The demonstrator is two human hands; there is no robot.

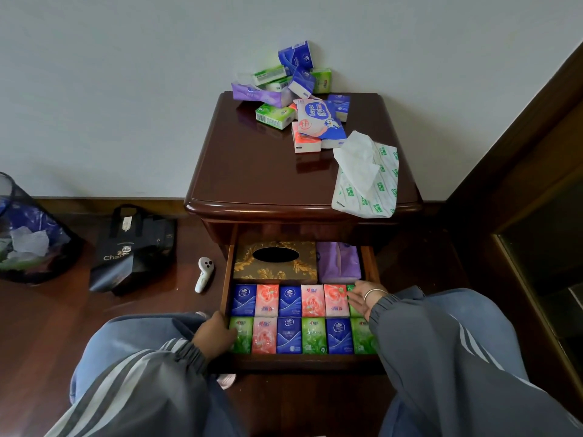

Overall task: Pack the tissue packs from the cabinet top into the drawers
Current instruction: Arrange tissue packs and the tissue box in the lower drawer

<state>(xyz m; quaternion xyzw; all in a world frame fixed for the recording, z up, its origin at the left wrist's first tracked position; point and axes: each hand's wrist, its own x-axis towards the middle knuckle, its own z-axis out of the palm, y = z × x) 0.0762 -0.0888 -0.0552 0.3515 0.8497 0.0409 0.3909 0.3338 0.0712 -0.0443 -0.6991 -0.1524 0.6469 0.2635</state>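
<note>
Cabinet (pixel 252 171) surface has a loose pile of tissue packs (pixel 303 99) heaped at the back by the wall, and the open drawer (pixel 225 279) below holds two tidy rows of packs (pixel 290 316) in blue, pink and green. My right grip (pixel 359 299) is released, fingers flat on the green pack (pixel 354 310) ending the back row. My left grip (pixel 214 337) sits at the drawer's left wall touching the front green pack (pixel 243 334), fingers hidden, so can't tell if it's clenched.
</note>
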